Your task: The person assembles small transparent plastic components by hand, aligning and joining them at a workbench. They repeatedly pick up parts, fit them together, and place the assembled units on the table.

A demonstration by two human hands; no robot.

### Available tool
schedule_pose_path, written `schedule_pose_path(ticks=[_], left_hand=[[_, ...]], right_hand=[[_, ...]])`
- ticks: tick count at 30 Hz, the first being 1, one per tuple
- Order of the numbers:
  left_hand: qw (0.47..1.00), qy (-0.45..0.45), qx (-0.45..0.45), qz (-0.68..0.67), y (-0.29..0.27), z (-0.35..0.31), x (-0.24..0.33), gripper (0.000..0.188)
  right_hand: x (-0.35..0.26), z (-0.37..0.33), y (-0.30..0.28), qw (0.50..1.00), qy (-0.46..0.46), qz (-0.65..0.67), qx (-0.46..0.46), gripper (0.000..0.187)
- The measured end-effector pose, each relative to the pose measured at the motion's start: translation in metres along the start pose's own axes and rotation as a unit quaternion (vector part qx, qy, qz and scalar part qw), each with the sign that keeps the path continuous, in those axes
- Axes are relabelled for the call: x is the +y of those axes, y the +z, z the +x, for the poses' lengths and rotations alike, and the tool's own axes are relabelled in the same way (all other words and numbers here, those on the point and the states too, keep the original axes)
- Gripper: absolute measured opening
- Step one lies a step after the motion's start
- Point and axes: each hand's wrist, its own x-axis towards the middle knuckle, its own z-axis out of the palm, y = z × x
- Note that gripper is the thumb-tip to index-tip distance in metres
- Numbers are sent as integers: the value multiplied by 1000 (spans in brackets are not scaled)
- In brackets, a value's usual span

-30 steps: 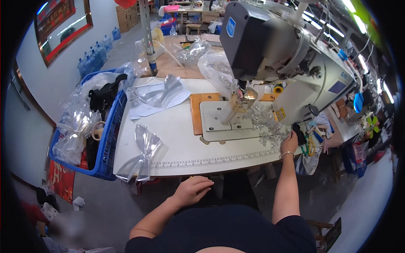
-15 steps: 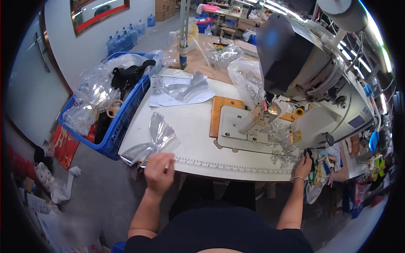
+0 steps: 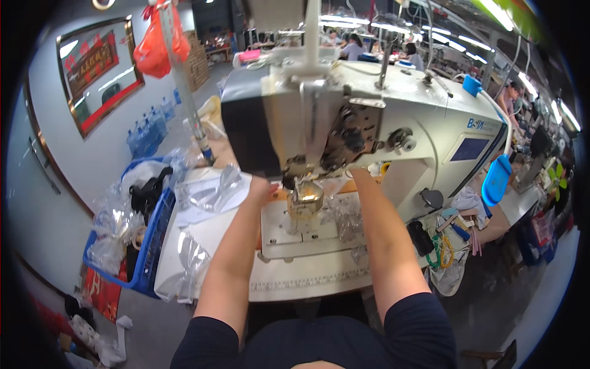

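Observation:
Both my arms reach forward around the head of a white sewing machine [image 3: 424, 154]. My left hand [image 3: 263, 189] is beside the left of the needle area, partly hidden by the machine head; its fingers cannot be made out. Behind the machine head, past the wrist, my right hand is hidden, so what it touches does not show. Below is the metal sewing plate [image 3: 289, 246]. Crumpled clear plastic pieces [image 3: 349, 224] lie to the right of the presser foot. Left of my left forearm, a shiny clear plastic piece [image 3: 192, 255] rests on the white table [image 3: 313, 280].
A blue basket [image 3: 157, 246] of plastic bags and black cloth stands at the left. Papers [image 3: 203, 206] lie beyond the loose plastic piece. Scissors with green and yellow handles [image 3: 444, 251] and a black object [image 3: 420, 237] sit at the right. An upright pole [image 3: 193, 104] rises at the back left.
Both hands have moved from the table's front edge to around and behind the machine head. The right hand has left the black object at the right. The view has tilted up and shifted.

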Motion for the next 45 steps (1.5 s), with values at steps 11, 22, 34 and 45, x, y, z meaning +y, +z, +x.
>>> schedule_pose_path(ticks=[11, 22, 34, 45], left_hand=[[969, -74, -215, 100, 10, 12, -35, 35], [992, -5, -123, -6, 31, 64, -5, 47], [949, 71, -270, -145, 142, 81, 70, 33], [810, 280, -510, 73, 189, -34, 68, 25]], right_hand=[[-3, -18, 23, 990, -131, -36, -41, 64], [-12, 65, 56, 975, -88, -143, -144, 62], [6, 53, 25, 981, -77, -147, -101, 60], [95, -30, -57, 994, -27, -74, 71, 58]])
